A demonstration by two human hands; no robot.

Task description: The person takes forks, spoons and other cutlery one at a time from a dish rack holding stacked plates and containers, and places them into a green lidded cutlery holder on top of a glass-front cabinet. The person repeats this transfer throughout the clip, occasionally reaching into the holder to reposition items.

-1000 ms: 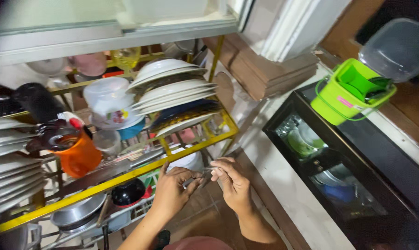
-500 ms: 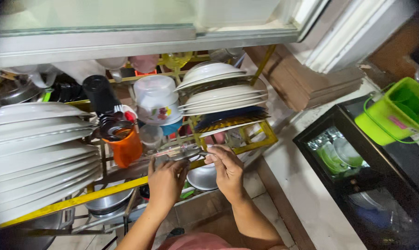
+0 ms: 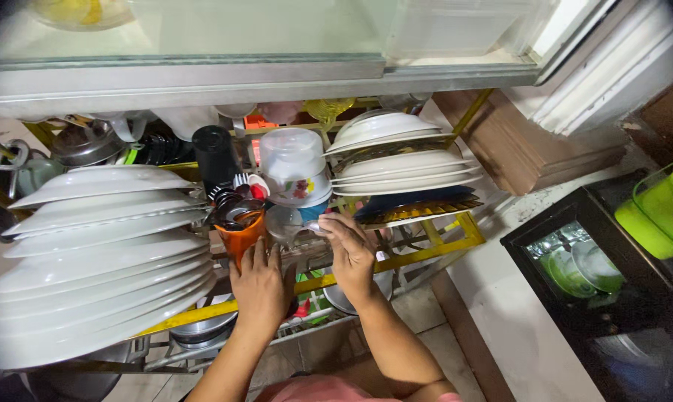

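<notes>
A: status on your hands?

B: My left hand (image 3: 260, 286) is flat, fingers spread fairly wide, against the yellow dish rack (image 3: 396, 260) just below the orange cup (image 3: 241, 234). Fingertips touch the cup's base or sit right at it, can't tell which. Not gripping anything.

A: and the other one?

B: My right hand (image 3: 351, 249) is curled narrow, fingers pinched on a small clear glass (image 3: 286, 222) at about 10 o'clock from the hand. Whether it's a full grip or just fingertip contact on the rim, can't tell; it's blurred there.

A: where does the glass sit?

B: In the rack's middle section, just beside the orange cup, which is at its 9 o'clock. The cup is packed with dark-handled utensils. Directly at 12 o'clock from the glass is an upturned white tub with a flower print (image 3: 295, 167), touching or nearly so.

A: surroundings?

B: A big fanned stack of white plates (image 3: 98, 253) at 9 o'clock from my left hand, standing on edge. A smaller set of white plates (image 3: 403, 156) at 1 o'clock from my right hand, with a dark blue plate (image 3: 418, 199) under them. A black tumbler (image 3: 214, 156) at 11 o'clock from the cup. Steel bowls (image 3: 202, 331) on the rack's lower tier, under my left wrist. The counter (image 3: 500, 313) is at 3 o'clock, and a black glass-front cabinet (image 3: 604, 275) holding green dishes is past it
</notes>
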